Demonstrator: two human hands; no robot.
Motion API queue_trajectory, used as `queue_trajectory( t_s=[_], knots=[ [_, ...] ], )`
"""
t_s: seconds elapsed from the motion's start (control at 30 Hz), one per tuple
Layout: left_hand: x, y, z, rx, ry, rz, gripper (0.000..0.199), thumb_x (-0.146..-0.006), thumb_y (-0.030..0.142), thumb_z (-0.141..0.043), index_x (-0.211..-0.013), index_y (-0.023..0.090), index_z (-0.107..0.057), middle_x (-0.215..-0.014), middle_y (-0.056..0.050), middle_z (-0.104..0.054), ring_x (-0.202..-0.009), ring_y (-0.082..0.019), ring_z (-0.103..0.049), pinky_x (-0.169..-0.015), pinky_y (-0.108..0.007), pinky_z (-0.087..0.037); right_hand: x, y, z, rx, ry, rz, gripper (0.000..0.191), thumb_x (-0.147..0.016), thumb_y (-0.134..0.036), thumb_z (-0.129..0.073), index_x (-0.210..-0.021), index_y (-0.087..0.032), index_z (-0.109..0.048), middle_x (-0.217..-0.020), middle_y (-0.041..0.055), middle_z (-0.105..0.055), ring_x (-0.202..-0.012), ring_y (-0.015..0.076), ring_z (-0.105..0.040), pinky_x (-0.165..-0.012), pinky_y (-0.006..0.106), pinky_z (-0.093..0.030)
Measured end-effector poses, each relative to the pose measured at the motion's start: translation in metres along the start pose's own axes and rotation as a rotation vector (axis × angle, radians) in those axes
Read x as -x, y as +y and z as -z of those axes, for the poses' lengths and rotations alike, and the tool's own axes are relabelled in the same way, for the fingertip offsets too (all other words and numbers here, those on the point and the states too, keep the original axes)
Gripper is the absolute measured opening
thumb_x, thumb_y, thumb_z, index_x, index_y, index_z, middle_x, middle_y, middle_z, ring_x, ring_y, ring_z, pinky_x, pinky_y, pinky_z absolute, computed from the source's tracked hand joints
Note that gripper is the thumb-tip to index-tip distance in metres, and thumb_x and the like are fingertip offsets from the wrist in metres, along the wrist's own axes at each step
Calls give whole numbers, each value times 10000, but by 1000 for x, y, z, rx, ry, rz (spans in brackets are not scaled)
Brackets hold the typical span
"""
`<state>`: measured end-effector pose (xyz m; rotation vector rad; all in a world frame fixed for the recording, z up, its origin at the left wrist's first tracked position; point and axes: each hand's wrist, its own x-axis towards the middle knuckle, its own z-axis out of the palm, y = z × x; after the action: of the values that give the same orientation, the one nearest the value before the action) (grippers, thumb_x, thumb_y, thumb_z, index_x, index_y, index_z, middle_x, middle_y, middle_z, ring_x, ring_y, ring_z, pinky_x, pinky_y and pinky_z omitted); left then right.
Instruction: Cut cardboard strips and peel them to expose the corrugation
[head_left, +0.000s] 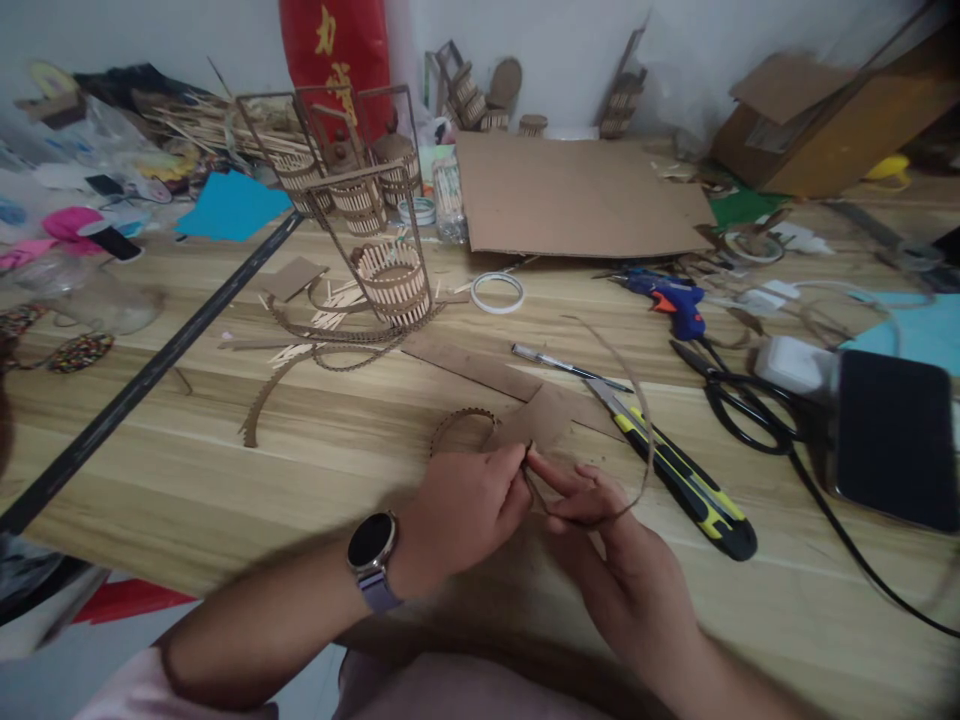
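Observation:
A thin brown cardboard strip (641,400) runs through both hands in front of me. Its free end arcs up on the right, above the table. My left hand (469,505), with a watch on the wrist, is closed in a pinch on the strip. Fingers of my right hand (619,545) are bent around the same strip, the index fingertip meeting the left fingers. Beyond my left hand curls a ridged cardboard loop (461,412); whether it joins the strip cannot be seen. Flat cardboard pieces (544,415) lie just past the fingertips.
A yellow-black utility knife (682,475) and a pen (570,368) lie to the right, near scissors (739,400), a blue glue gun (667,298) and a dark-screened device (892,435). Ahead stand a small stick bucket (394,285), a tape roll (497,292) and a cardboard sheet (577,195).

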<state>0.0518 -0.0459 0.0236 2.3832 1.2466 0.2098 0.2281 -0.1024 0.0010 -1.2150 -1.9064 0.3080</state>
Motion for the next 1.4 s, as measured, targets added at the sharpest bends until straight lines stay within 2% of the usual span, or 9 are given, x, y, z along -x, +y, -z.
queue_trajectory(
  t_s=[0.13, 0.27, 0.43, 0.6, 0.73, 0.9, 1.17, 1.4],
  knots=[
    [0, -2, 1, -1, -17, -2, 294, -994, 205, -405, -1193, 156, -616, -956, -107, -779, -832, -286, -749, -649, -373, -500, -1, 1, 1, 0, 8, -9, 61, -1021, -253, -533, -1002, -305, -557, -1206, 23, -790, -1113, 216, -750, -988, 400, -597],
    [-1, -1, 3, 19, -38, 7, 289, -1030, 234, -364, -1132, 156, -623, -909, -100, -771, -804, -273, -748, -642, -364, -490, -1, 1, 1, 7, 13, -25, 55, -1037, -291, -514, -995, -304, -548, -1205, 34, -790, -1126, 218, -745, -979, 407, -602],
    [-1, 0, 1, 26, -35, -4, 305, -1047, 251, -340, -1186, 160, -595, -946, -102, -770, -820, -276, -741, -646, -366, -484, 0, 1, 0, -40, -5, -44, 63, -1018, -237, -534, -1015, -294, -560, -1291, 50, -755, -1201, 212, -709, -1015, 408, -580],
    [0, -3, -2, 30, 12, -15, 233, -1000, 196, -385, -1080, 166, -602, -954, -109, -748, -849, -274, -719, -673, -364, -483, 1, 0, -1, -152, -44, -87, 112, -995, -186, -537, -983, -296, -550, -1337, 43, -733, -1318, 218, -627, -1038, 408, -561],
    [0, -7, -3, 76, 49, -47, 205, -978, 162, -388, -1013, 176, -590, -925, -94, -732, -849, -256, -704, -691, -354, -474, 2, -1, 0, -209, -58, -138, 94, -1003, -212, -536, -970, -299, -541, -1345, 48, -726, -1346, 236, -601, -1073, 450, -530],
    [-1, -9, -3, 115, 102, -92, 225, -1016, 208, -353, -930, 191, -560, -868, -73, -706, -781, -228, -675, -657, -340, -440, 3, 0, 0, -222, -26, -133, 71, -1017, -248, -538, -970, -301, -538, -1347, 48, -726, -1339, 227, -608, -1108, 459, -498],
    [-1, -7, -2, 55, 73, -46, 196, -974, 174, -361, -906, 195, -544, -854, -76, -688, -781, -233, -657, -655, -339, -422, 2, 0, 0, -202, -97, -163, 58, -1049, -319, -490, -1019, -297, -535, -1337, 73, -726, -1319, 240, -624, -1103, 499, -505],
    [-1, -8, -3, 93, 119, -78, 233, -992, 202, -338, -879, 196, -542, -818, -65, -682, -751, -221, -652, -642, -337, -398, 1, -2, -1, -265, -56, -181, 59, -1070, -332, -448, -1034, -314, -491, -1354, 35, -716, -1342, 225, -601, -1112, 485, -491]
  ],
)
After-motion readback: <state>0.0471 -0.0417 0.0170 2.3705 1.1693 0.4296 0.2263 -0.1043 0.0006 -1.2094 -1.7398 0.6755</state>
